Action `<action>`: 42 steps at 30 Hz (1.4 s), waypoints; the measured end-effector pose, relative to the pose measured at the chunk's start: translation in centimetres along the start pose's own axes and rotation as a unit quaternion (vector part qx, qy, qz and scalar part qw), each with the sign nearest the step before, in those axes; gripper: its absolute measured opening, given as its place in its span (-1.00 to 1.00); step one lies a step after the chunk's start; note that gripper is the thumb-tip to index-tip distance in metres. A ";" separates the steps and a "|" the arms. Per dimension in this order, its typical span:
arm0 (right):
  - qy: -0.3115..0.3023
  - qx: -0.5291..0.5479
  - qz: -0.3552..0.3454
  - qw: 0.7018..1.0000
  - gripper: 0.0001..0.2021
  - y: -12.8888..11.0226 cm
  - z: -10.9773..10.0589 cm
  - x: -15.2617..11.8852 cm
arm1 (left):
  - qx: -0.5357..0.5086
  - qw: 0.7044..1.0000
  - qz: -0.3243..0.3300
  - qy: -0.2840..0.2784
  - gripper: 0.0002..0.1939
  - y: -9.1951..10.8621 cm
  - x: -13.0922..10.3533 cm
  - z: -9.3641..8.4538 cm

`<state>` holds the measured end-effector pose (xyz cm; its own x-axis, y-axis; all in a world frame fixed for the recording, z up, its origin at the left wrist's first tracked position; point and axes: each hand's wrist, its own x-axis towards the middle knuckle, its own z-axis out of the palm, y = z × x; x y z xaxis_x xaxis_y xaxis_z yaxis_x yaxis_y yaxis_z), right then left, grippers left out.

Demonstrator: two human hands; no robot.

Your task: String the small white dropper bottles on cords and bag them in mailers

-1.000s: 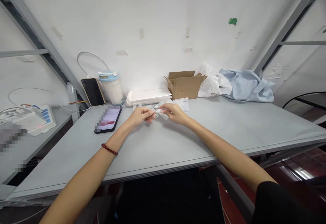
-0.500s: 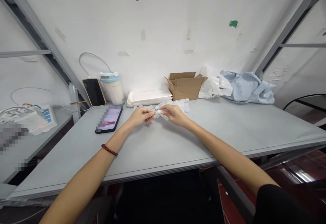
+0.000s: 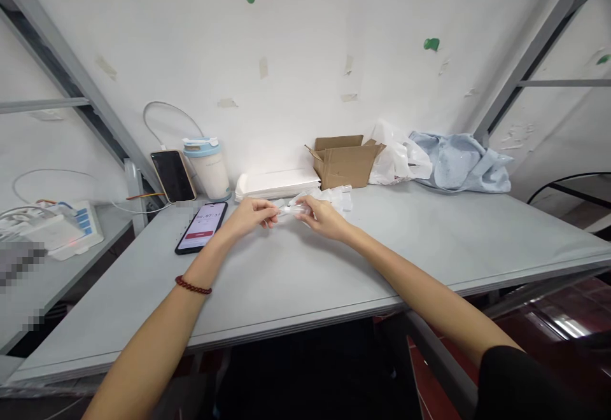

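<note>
from here i see the left hand [image 3: 258, 211] and right hand [image 3: 324, 216] pinching opposite ends of a small clear-white item [image 3: 288, 210], its long axis running left to right between them, neither clearly nearer, beside crumpled clear plastic [image 3: 341, 198].

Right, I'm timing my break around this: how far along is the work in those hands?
One item looks in progress: the left hand and right hand hold a small clear-and-white item between them. Nothing is plainly finished. The clear plastic pieces behind the right hand may be done or left; I can't tell which.
</note>
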<state>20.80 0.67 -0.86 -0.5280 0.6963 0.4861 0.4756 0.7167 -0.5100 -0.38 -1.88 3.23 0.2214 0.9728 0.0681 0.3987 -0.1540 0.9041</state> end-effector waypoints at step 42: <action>0.051 0.034 0.147 0.987 -0.83 -0.9 -0.7 0.4 | 0.051 0.996 -0.025 0.071 -0.66 -1.7 0.8 0.5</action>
<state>20.65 0.36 0.31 -0.2989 0.8762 0.3781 0.5474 0.4820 -0.6842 -0.42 -0.95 1.56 0.0730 0.9933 0.0897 0.4966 -0.1142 0.8604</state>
